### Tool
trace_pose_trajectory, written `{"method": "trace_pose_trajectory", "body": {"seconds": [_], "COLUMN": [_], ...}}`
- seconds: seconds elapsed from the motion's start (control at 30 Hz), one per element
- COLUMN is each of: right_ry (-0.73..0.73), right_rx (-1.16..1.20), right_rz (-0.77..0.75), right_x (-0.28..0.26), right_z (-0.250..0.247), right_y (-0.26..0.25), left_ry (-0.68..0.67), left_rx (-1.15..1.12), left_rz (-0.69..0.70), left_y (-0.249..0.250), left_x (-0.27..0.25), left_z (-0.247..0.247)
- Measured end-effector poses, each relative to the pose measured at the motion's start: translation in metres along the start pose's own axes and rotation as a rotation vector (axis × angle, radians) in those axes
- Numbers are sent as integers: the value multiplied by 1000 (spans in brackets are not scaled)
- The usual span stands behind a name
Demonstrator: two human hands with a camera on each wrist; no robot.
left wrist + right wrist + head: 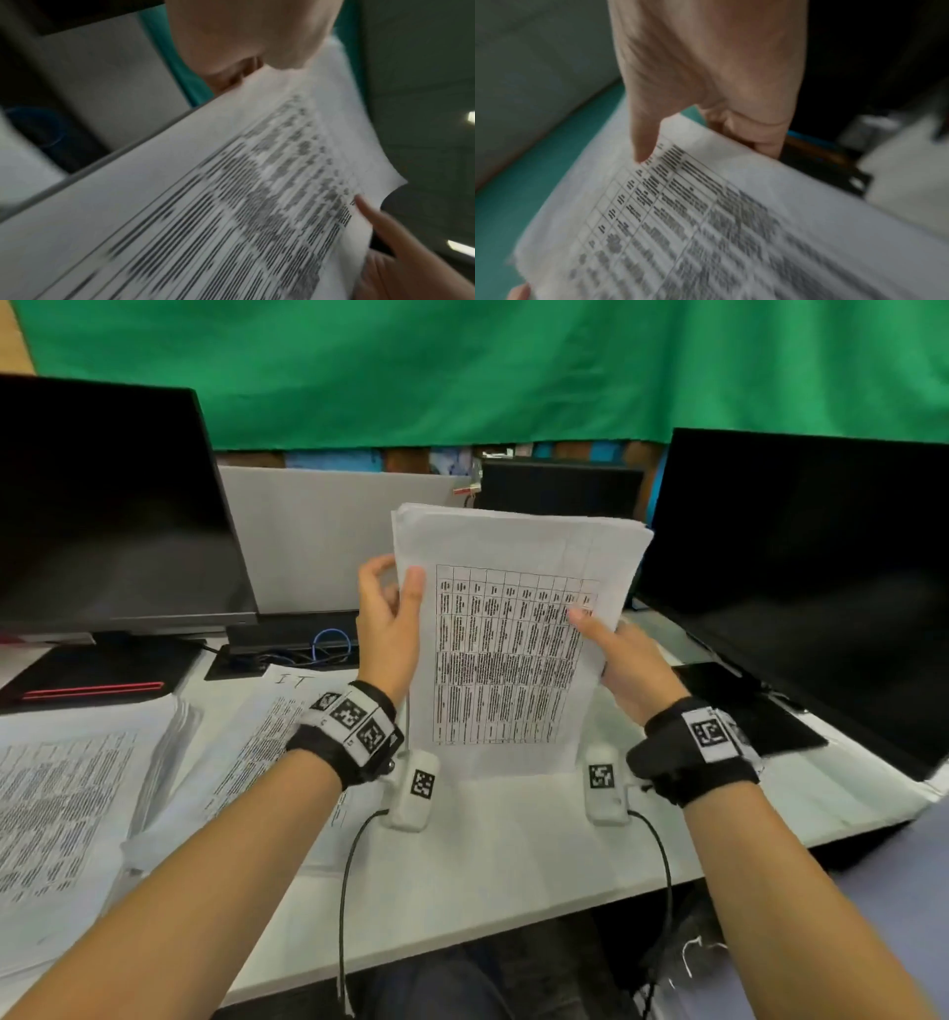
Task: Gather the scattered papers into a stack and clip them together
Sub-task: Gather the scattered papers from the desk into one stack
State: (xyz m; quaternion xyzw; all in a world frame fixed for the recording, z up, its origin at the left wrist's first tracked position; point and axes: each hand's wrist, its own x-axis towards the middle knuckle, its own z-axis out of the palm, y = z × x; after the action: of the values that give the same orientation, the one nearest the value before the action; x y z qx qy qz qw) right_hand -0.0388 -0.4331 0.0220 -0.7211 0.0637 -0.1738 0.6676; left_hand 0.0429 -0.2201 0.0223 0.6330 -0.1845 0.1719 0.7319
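A stack of white papers (508, 649) with a printed table on the top sheet stands upright on its bottom edge on the white desk (488, 855). My left hand (390, 613) grips its left edge, thumb on the front and fingers behind. My right hand (616, 654) grips the right edge the same way, thumb on the table print. In the left wrist view the stack (205, 203) runs under my left hand (252, 40), blurred. The right wrist view shows my right hand (706, 81) with its thumb on the stack (718, 223). No clip is in view.
More printed papers (67, 803) lie on the desk at the left, another sheet (267, 737) beside them. Dark monitors stand at the left (102, 505) and right (801, 567). A black flat object (744, 706) lies by the right hand. Cables and a monitor base sit behind.
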Motion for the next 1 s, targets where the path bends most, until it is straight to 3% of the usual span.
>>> {"method": "trace_pose_trajectory", "body": {"seconds": [0.1, 0.23, 0.3, 0.37, 0.4, 0.5, 0.57, 0.63, 0.73, 0.8, 0.9, 1.0], "right_ry": [66, 201, 220, 228, 204, 69, -43, -44, 76, 122, 15, -179], "right_rx": [69, 84, 46, 43, 32, -43, -45, -28, -16, -44, -63, -5], "right_rz": [-111, -340, -385, -356, -300, 58, 240, 275, 140, 65, 122, 245], "right_x": [-3, -1, 2, 5, 7, 5, -2, -7, 1, 11, 14, 2], "right_z": [18, 33, 33, 31, 29, 25, 28, 35, 51, 68, 113, 164], "right_y": [8, -30, -42, -32, -18, 43, 82, 97, 83, 73, 72, 81], "left_ry": [-13, 75, 96, 121, 131, 30, -87, -121, -16, 26, -3, -9], "left_rx": [120, 260, 233, 165, 157, 263, 438, 523, 435, 529, 743, 912], "left_rz": [182, 499, 578, 512, 398, -200, -478, -518, -462, -370, -290, -387], "left_y": [19, 47, 59, 53, 40, -20, -54, -75, -73, -66, -66, -75], "left_x": [16, 26, 24, 17, 11, -7, -22, -30, -23, -6, 17, 25], "left_z": [19, 44, 47, 43, 38, 20, 9, 6, -6, -26, -81, -145]}}
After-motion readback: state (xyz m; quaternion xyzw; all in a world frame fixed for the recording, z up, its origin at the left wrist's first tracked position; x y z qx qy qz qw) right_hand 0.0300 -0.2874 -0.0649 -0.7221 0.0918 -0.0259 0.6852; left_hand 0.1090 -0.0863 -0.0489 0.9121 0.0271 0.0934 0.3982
